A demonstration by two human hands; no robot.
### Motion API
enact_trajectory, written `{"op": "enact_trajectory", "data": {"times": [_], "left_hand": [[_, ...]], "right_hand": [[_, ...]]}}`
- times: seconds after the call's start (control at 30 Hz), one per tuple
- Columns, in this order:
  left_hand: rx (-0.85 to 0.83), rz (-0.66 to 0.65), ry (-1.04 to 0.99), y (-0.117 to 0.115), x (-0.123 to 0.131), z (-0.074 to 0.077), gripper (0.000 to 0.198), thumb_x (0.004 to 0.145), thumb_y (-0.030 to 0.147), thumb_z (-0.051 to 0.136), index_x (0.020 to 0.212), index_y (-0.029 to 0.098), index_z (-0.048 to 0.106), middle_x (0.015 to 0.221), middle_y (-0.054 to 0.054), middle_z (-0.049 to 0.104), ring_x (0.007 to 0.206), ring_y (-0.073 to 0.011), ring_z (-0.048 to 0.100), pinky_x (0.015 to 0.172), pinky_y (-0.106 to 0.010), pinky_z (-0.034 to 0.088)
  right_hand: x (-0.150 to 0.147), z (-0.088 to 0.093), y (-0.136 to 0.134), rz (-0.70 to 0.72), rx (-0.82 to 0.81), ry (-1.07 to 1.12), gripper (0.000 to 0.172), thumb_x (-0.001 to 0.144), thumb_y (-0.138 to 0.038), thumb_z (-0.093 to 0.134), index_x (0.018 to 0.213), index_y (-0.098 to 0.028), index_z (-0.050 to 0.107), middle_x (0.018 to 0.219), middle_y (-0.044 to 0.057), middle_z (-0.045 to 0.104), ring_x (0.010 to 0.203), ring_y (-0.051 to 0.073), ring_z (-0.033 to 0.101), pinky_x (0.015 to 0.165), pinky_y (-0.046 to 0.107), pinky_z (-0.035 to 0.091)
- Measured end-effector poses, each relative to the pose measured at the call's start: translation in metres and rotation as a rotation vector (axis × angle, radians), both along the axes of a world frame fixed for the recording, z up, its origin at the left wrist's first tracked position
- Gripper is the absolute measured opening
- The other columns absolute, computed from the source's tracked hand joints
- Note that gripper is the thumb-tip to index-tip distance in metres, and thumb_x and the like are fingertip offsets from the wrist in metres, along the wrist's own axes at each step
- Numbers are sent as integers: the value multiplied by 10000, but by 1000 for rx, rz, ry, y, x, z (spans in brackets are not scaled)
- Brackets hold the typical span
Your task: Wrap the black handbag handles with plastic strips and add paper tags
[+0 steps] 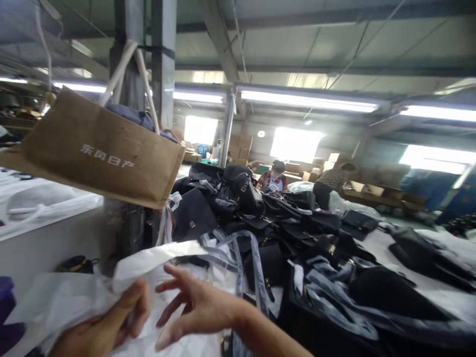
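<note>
Head view: the left hand is seen curled at the near left, its thumb and fingers closed on a white sheet, which is raised from the grip toward the right. The right hand is held just to its right, with the fingers spread apart and nothing gripped; whether the sheet is brushed by a fingertip cannot be told. Beneath both hands, the near surface is covered by crumpled white wrapping. To the right, a large heap of black bags is spread toward the far side, partly covered by translucent film. On the left, beyond the hands, a brown bag printed with white characters is hung by pale handles against a grey post. Farther off, two people are seen near stacked cartons.
</note>
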State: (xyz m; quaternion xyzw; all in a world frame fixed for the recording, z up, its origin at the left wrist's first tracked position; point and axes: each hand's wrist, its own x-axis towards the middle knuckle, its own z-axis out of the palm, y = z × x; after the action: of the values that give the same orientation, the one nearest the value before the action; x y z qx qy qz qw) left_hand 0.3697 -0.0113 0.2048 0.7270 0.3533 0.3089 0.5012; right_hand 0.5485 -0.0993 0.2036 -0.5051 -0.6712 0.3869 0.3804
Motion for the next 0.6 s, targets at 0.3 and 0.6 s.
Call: {"op": "enact_trajectory", "data": {"times": [0.3, 0.6], "left_hand": [[-105, -251, -74, -42, 85, 33, 601, 696, 790, 559, 606, 197, 599, 434, 51, 417, 410, -114, 385, 403, -226, 297], [-118, -316, -170, -32, 123, 10, 600, 824, 730, 445, 879, 190, 699, 759, -30, 646, 717, -186, 596, 623, -253, 467]], "right_hand": [[-19, 0, -49, -268, -231, 623, 438, 549, -481, 861, 679, -123, 645, 551, -12, 577, 350, 71, 456, 315, 175, 330], [26, -3, -56, -340, -189, 700, 486, 728, -568, 777, 837, -121, 620, 549, -65, 488, 347, 37, 368, 328, 164, 309]]}}
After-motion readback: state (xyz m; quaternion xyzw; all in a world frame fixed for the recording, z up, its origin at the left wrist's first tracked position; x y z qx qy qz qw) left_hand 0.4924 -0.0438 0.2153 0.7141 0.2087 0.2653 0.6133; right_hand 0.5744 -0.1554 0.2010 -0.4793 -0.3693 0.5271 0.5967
